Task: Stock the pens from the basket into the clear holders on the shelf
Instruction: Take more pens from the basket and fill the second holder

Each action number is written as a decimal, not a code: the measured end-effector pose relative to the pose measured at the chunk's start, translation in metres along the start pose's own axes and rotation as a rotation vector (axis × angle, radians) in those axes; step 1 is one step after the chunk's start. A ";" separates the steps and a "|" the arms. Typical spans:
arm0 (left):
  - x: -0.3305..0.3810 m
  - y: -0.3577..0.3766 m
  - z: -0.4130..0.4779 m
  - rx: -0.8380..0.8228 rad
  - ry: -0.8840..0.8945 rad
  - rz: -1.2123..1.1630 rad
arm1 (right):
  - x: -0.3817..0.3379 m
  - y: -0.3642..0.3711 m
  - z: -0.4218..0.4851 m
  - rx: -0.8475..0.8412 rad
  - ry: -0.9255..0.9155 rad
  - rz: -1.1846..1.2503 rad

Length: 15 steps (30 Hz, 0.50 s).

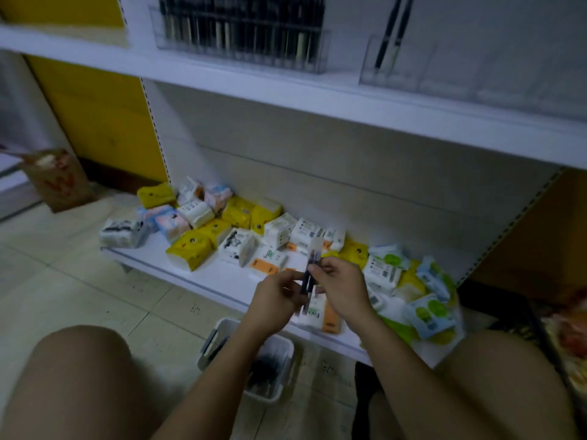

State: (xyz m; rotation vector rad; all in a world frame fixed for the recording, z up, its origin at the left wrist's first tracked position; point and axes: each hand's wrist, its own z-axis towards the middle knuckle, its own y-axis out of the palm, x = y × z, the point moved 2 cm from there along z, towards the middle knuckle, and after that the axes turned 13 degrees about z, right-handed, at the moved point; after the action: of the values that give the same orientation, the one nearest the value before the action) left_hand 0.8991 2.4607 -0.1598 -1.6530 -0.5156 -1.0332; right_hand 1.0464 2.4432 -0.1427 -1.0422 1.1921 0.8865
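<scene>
A small bunch of dark pens [309, 274] stands upright between my hands, above the bottom shelf's front edge. My left hand [276, 296] pinches the bunch from the left, and my right hand [341, 289] grips it from the right. Below my forearms a white basket [279, 392] sits on the floor with more dark pens inside. On the upper shelf, a clear holder [241, 42] is packed with dark pens. A second clear holder [397, 63] to its right has two pens in it.
The white upper shelf board [286, 93] runs across overhead. Several tissue packs [241, 223] are scattered on the bottom shelf. My bare knees frame the basket on both sides. A brown paper bag [58, 181] stands on the tiled floor at left.
</scene>
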 end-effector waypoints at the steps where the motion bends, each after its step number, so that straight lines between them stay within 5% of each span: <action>1: 0.011 -0.005 0.000 0.012 0.036 -0.004 | -0.011 -0.003 0.001 -0.007 -0.035 -0.009; 8: 0.100 -0.069 0.008 0.208 0.241 -0.164 | -0.098 -0.017 0.001 -0.096 -0.222 0.036; 15: 0.204 -0.115 0.008 0.211 0.542 -0.161 | -0.186 -0.057 -0.001 -0.054 -0.400 0.032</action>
State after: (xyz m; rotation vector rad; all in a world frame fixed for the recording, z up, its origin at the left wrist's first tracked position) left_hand 0.9227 2.4737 0.0723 -1.0961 -0.3795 -1.4313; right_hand 1.0684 2.4246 0.0494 -0.8395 0.8536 1.0976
